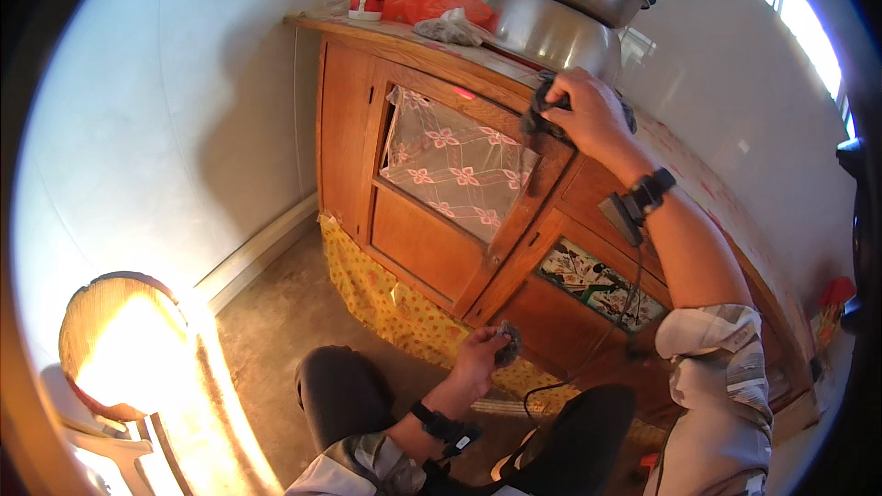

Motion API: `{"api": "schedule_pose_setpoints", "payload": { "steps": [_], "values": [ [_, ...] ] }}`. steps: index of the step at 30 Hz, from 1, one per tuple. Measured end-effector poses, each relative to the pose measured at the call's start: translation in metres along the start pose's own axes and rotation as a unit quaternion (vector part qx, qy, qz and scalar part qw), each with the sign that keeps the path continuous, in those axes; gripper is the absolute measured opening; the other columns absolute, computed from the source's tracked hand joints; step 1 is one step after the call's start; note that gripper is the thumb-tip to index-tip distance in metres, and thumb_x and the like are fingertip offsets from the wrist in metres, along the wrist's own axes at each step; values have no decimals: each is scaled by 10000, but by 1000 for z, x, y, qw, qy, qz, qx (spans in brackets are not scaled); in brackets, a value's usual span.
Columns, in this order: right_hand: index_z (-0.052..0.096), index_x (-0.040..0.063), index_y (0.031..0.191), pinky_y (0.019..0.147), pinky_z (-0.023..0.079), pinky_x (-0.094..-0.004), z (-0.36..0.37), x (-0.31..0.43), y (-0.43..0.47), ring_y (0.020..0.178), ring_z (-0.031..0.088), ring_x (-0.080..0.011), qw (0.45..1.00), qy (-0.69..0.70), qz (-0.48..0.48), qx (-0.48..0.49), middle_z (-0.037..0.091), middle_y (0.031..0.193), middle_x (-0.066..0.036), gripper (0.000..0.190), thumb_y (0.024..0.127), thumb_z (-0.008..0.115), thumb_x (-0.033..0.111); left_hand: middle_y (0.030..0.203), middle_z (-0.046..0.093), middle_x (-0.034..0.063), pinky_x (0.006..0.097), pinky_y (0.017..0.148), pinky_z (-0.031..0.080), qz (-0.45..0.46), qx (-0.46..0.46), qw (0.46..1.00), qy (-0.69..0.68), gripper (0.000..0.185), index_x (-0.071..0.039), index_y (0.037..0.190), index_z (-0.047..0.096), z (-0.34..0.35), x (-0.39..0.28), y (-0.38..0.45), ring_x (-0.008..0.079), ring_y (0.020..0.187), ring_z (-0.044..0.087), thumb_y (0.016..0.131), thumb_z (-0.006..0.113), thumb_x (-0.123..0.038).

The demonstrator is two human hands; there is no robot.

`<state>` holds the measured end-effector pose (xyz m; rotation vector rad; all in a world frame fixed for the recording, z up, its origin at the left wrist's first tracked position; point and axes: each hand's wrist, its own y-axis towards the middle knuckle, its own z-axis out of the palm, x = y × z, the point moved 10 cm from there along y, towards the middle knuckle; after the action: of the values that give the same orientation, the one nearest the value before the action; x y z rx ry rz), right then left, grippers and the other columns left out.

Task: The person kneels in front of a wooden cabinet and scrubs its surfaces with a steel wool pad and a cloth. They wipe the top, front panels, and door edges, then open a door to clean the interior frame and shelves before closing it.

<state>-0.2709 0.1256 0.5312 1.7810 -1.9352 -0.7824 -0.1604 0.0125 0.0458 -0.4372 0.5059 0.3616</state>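
Observation:
My right hand (586, 114) grips a dark cloth (544, 110) against the upper frame of a wooden cabinet (427, 220), just under its top edge. My left hand (477, 364), low and nearer my knees, holds a grey, wiry-looking scouring pad (508, 343) between thumb and fingers, away from the doors. One cabinet door has a pane covered with pink-flowered sheeting (451, 158); the door beside it has a small picture panel (599, 282). Both wrists wear black straps with small devices.
On the cabinet top stand stacked metal basins (558, 31), red plastic bags (431, 0) and a roll of tape (366, 8). Yellow patterned sheeting (365, 289) hangs below the doors. A round wooden object (117, 310) stands at the lower left in glaring light. A cable (544, 389) runs near my knees.

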Motion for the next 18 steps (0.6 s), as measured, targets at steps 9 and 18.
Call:
{"api": "schedule_pose_setpoints", "payload": {
  "steps": [9,18],
  "values": [
    [663,26,969,872,501,-452,-71,-48,-87,1001,657,-381,996,-27,79,23,667,1011,-144,258,836,861,126,1037,751,44,390,756,615,-5,-6,1000,6,99,-100,1118,702,-9,11,7,197,928,743,1022,704,-77],
    [660,16,999,854,501,-382,-134,-112,-170,960,650,-215,993,22,112,19,656,974,-61,237,855,835,86,1059,763,42,424,827,606,2,28,1000,-3,62,-83,1070,734,-3,12,3,208,961,742,1040,680,-81]
  ]
}}
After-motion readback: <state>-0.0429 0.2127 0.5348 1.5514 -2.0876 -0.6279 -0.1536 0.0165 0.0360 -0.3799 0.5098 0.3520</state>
